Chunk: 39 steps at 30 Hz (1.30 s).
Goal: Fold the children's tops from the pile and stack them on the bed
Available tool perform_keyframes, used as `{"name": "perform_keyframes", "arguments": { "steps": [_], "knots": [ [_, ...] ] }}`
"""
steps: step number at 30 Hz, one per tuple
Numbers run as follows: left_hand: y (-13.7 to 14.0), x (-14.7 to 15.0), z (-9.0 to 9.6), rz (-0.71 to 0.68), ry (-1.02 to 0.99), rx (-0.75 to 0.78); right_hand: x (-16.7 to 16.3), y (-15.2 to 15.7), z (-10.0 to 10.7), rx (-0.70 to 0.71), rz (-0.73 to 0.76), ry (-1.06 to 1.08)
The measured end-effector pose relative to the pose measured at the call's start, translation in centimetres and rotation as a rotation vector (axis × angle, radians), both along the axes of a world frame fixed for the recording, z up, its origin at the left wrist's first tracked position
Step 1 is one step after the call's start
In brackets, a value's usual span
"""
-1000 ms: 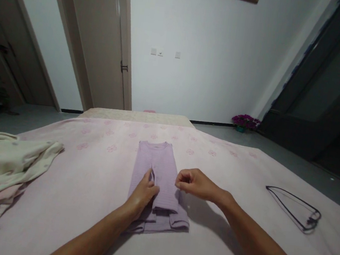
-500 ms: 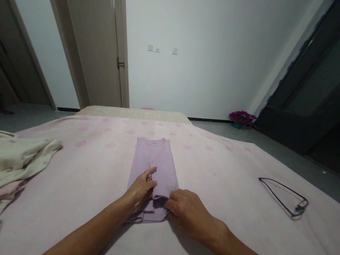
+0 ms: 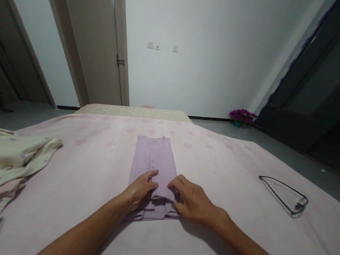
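A light purple ribbed shirt (image 3: 158, 155), folded into a narrow strip, lies with its neckline away from me. A button placket shows down its middle. My left hand (image 3: 143, 189) is closed on the lower left part, its thumb and forefinger over the cloth and the other fingers partly hidden. At the lower right edge, my right hand (image 3: 190, 198) has fingers on top and the thumb near the hem, with the cloth between them. The layers gape a little at the near end, between the hands.
Pink flowered bedding (image 3: 90, 167) lies under the shirt. A crumpled cream cloth (image 3: 8, 153) is at the left, and black-framed glasses (image 3: 285, 195) rest at the right. Beyond the bed are a door (image 3: 91, 35), a white wall and a pot of purple flowers (image 3: 242, 116).
My right hand has shifted slightly up and to the right, its fingers opening from a tight pinch to a wider grip. The hem's right corner now spreads further right. My left hand barely moved.
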<state>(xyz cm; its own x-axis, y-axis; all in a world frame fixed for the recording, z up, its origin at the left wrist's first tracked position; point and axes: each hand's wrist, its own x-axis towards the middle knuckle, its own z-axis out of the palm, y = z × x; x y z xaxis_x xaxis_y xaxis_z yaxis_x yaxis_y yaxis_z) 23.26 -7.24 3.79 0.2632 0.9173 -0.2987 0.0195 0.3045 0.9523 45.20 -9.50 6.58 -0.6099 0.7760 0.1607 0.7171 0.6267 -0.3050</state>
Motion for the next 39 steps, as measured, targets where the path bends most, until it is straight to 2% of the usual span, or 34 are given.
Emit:
{"name": "perform_keyframes", "arguments": {
  "steps": [3,6,12,16,24,31,35,39],
  "knots": [
    [0.0,-0.1,0.3,0.015,-0.027,-0.052,-0.4,0.1,-1.2,0.064,0.024,-0.059],
    [0.1,-0.1,0.3,-0.001,-0.002,-0.032,-0.4,0.4,-1.9,0.139,0.037,-0.088],
    [0.6,-0.6,-0.7,-0.118,0.172,0.105,0.0,0.7,-2.1,0.192,0.157,-0.009],
    [0.6,-1.3,-0.9,-0.186,0.356,0.264,0.1,0.7,-2.3,0.187,0.166,0.013],
    [-0.2,-1.7,1.1,-0.221,0.597,0.422,0.2,0.8,-2.3,0.167,0.199,0.052],
    [-0.9,-1.7,1.7,-0.251,0.885,0.54,0.2,0.9,-2.2,0.115,0.205,0.041],
    [-1.1,-1.4,2.5,-0.234,1.028,0.579,-0.2,1.0,-1.6,0.112,0.164,0.168],
    [0.5,-0.5,2.8,-0.148,1.036,0.724,-1.1,1.1,-1.4,0.17,0.108,0.295]
  ]
}}
